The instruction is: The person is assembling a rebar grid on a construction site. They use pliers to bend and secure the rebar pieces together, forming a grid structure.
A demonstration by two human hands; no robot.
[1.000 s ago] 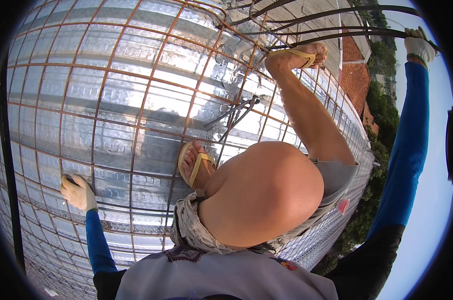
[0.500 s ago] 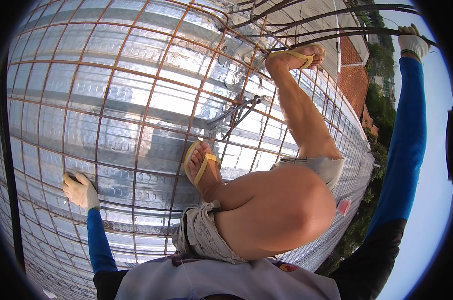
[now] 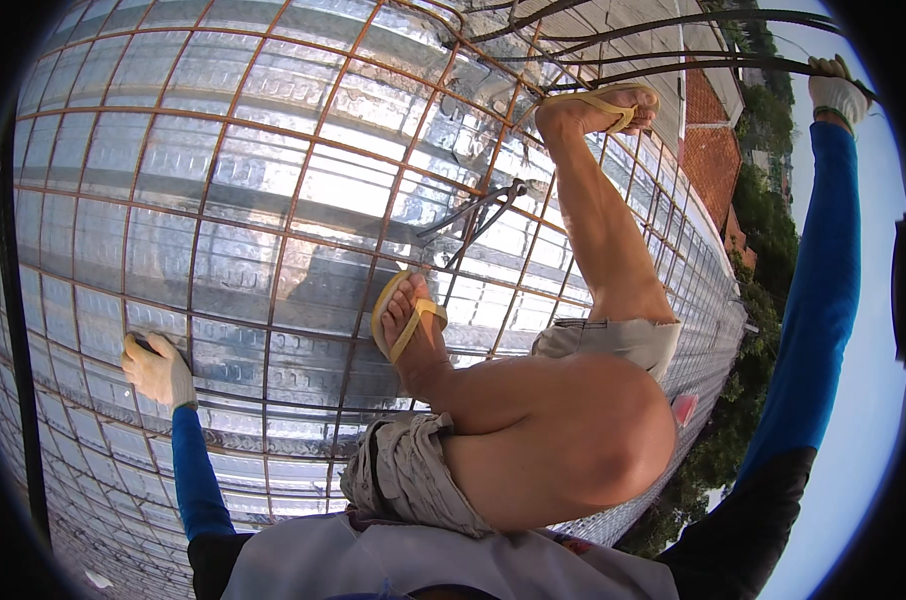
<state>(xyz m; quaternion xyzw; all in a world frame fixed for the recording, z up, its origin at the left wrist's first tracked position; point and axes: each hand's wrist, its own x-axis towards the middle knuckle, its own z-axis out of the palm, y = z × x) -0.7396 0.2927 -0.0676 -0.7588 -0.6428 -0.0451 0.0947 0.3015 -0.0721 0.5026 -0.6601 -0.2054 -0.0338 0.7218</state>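
Steel rods: the dark, bent rods (image 3: 773, 64) ran above and to the right of the pincers (image 3: 514, 190), the landmark for all places here.
Right hand: gloved (image 3: 839, 95), far right of and above the pincers; its fingers were grasping the steel rods. It had returned to about its position of one second earlier, after a slight shift in between.
Left hand: gloved (image 3: 160, 370), far left of and below the pincers, at the rusty wire mesh (image 3: 316, 138). Fingers were bent; whether they gripped a wire could not be told. Its place on the mesh had hardly changed.
Pincers: at the mesh, handles spread; unchanged there.
Left knee: bare and bent (image 3: 623, 435), below and right of the pincers; it had swung lower and further right in view than one second earlier.
Left sandal: yellow (image 3: 413, 325), just below the pincers' handles.
Right sandal: yellow (image 3: 605, 101), above and right of the pincers, near the rods' lower ends.
Metal decking: ribbed and shiny (image 3: 233, 260), beneath the mesh, left of the pincers.
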